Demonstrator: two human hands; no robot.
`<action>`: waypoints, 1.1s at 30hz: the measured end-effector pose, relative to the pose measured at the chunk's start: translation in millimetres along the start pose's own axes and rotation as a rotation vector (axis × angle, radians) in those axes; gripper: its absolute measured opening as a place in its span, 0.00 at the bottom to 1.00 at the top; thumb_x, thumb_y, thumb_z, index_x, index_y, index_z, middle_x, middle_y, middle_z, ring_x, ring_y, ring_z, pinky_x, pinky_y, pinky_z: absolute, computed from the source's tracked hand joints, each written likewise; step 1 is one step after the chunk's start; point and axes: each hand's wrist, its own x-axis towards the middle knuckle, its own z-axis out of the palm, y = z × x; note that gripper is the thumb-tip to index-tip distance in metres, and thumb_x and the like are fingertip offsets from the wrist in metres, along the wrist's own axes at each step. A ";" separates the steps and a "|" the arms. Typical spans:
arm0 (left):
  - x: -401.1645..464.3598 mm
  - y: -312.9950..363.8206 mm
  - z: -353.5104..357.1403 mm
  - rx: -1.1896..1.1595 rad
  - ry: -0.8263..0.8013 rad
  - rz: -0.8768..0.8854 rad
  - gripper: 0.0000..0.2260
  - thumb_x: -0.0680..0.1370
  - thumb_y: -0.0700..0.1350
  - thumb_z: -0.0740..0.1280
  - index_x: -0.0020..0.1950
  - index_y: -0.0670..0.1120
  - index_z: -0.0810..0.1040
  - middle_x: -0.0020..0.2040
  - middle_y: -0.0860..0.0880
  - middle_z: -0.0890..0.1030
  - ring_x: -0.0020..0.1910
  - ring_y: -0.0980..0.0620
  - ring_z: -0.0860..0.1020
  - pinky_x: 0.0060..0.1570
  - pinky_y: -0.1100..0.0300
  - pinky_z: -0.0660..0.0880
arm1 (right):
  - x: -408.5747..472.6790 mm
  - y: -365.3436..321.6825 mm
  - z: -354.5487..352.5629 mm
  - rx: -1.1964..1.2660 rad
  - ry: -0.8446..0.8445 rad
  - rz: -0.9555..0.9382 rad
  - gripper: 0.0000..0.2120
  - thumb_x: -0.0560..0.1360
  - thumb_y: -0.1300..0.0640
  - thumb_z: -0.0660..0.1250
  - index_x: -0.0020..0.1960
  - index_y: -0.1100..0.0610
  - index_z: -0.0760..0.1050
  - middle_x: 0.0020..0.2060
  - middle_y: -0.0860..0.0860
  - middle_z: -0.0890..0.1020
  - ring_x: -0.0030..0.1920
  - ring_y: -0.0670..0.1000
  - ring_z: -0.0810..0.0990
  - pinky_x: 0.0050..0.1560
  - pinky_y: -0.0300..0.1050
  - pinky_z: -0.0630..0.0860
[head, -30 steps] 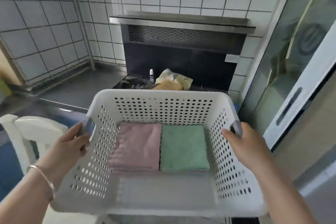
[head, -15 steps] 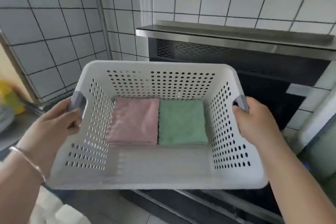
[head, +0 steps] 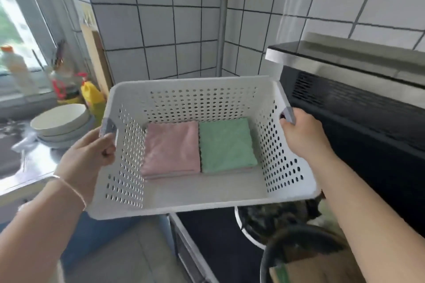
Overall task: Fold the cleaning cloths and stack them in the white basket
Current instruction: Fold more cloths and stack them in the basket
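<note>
I hold the white basket (head: 195, 204) up in the air in front of me by its two grey side handles. My left hand (head: 86, 156) grips the left handle and my right hand (head: 303, 135) grips the right one. Inside, toward the far wall, two small stacks of folded cleaning cloths lie side by side: one topped by a pink cloth (head: 171, 148) on the left, one topped by a green cloth (head: 226, 145) on the right. The near half of the basket floor is bare.
Stacked bowls (head: 61, 122) and bottles (head: 92, 96) stand on the counter at left by a window. A dark range hood (head: 358, 89) juts out at right. Below lie a black cooktop (head: 213, 236) and a dark pan (head: 299, 250). Tiled walls meet in the corner behind.
The basket, held in both hands, has swung to the left, away from the range hood and toward the tiled corner and the counter. The cloths inside have not shifted.
</note>
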 end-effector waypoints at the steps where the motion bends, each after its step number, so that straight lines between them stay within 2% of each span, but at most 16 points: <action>1: 17.2 -6.2 0.5 -0.008 0.045 -0.026 0.06 0.78 0.43 0.64 0.43 0.49 0.77 0.30 0.52 0.69 0.31 0.55 0.64 0.34 0.63 0.67 | 24.4 -7.5 16.8 -0.022 -0.039 -0.023 0.12 0.79 0.53 0.56 0.56 0.58 0.72 0.46 0.56 0.77 0.44 0.57 0.74 0.39 0.44 0.67; 3: 49.6 -18.3 0.2 -0.024 0.124 -0.074 0.03 0.79 0.46 0.64 0.46 0.49 0.76 0.28 0.53 0.68 0.28 0.56 0.64 0.25 0.69 0.68 | 67.8 -20.2 47.8 -0.070 -0.098 -0.066 0.14 0.80 0.52 0.55 0.59 0.59 0.71 0.50 0.57 0.77 0.47 0.57 0.74 0.43 0.46 0.69; 6: 94.0 -33.4 4.0 -0.006 0.185 -0.124 0.05 0.80 0.44 0.60 0.56 0.47 0.72 0.32 0.50 0.65 0.27 0.57 0.65 0.21 0.73 0.67 | 125.2 -35.6 92.3 -0.151 -0.159 -0.077 0.15 0.80 0.52 0.55 0.61 0.57 0.72 0.51 0.57 0.78 0.45 0.57 0.76 0.42 0.46 0.72; 8: 121.8 -46.4 7.2 0.034 0.243 -0.150 0.07 0.81 0.43 0.58 0.58 0.45 0.72 0.33 0.49 0.65 0.29 0.55 0.64 0.26 0.70 0.69 | 153.9 -43.9 123.6 -0.188 -0.215 -0.056 0.15 0.79 0.54 0.56 0.62 0.58 0.72 0.51 0.57 0.78 0.41 0.55 0.74 0.37 0.42 0.70; 11: 159.2 -68.1 4.0 0.051 0.329 -0.199 0.11 0.81 0.44 0.59 0.61 0.41 0.72 0.33 0.48 0.67 0.31 0.53 0.64 0.35 0.62 0.64 | 184.3 -48.2 176.7 -0.216 -0.317 -0.007 0.12 0.78 0.61 0.57 0.60 0.58 0.71 0.47 0.56 0.76 0.32 0.50 0.69 0.28 0.39 0.62; 14: 194.1 -83.8 -0.7 0.075 0.371 -0.219 0.09 0.81 0.43 0.59 0.59 0.43 0.73 0.33 0.48 0.67 0.31 0.52 0.64 0.35 0.59 0.63 | 208.2 -45.3 227.8 -0.224 -0.360 0.016 0.13 0.78 0.62 0.56 0.60 0.57 0.71 0.44 0.54 0.74 0.32 0.50 0.70 0.26 0.39 0.61; 18: 231.5 -104.1 3.2 0.054 0.387 -0.224 0.11 0.81 0.41 0.58 0.62 0.41 0.72 0.32 0.48 0.66 0.30 0.53 0.62 0.32 0.61 0.61 | 231.8 -36.6 270.4 -0.273 -0.397 0.030 0.15 0.78 0.62 0.56 0.63 0.55 0.70 0.44 0.53 0.73 0.32 0.49 0.70 0.26 0.38 0.60; 23: 253.7 -132.1 8.9 0.062 0.425 -0.264 0.11 0.80 0.41 0.59 0.62 0.41 0.72 0.34 0.47 0.69 0.31 0.52 0.65 0.32 0.59 0.63 | 251.7 -27.2 298.3 -0.295 -0.391 0.040 0.17 0.78 0.62 0.55 0.65 0.54 0.69 0.50 0.56 0.76 0.31 0.47 0.67 0.25 0.37 0.60; 26: 263.2 -142.0 13.0 0.054 0.427 -0.326 0.12 0.80 0.42 0.59 0.62 0.41 0.73 0.33 0.48 0.69 0.30 0.52 0.65 0.32 0.59 0.63 | 261.4 -20.7 307.9 -0.325 -0.403 0.034 0.17 0.79 0.62 0.54 0.65 0.53 0.69 0.54 0.57 0.77 0.35 0.51 0.70 0.25 0.38 0.60; 28: 268.7 -145.5 18.8 0.027 0.412 -0.341 0.11 0.80 0.41 0.59 0.61 0.42 0.73 0.33 0.48 0.69 0.30 0.52 0.65 0.32 0.59 0.63 | 269.0 -15.5 311.7 -0.335 -0.390 0.036 0.15 0.78 0.62 0.54 0.62 0.53 0.70 0.51 0.56 0.78 0.36 0.52 0.71 0.26 0.39 0.60; 31: 272.3 -151.6 24.6 0.021 0.417 -0.346 0.11 0.80 0.42 0.59 0.60 0.43 0.72 0.33 0.49 0.70 0.30 0.52 0.66 0.34 0.59 0.64 | 278.3 -9.9 319.8 -0.359 -0.361 0.051 0.12 0.78 0.63 0.53 0.54 0.53 0.71 0.45 0.55 0.77 0.32 0.50 0.70 0.26 0.39 0.60; 33: 272.0 -153.4 26.1 0.009 0.423 -0.339 0.10 0.80 0.42 0.60 0.60 0.44 0.72 0.34 0.49 0.70 0.30 0.52 0.66 0.33 0.59 0.64 | 280.3 -7.3 325.8 -0.363 -0.340 0.058 0.14 0.78 0.64 0.53 0.58 0.53 0.70 0.46 0.56 0.77 0.32 0.52 0.71 0.26 0.39 0.60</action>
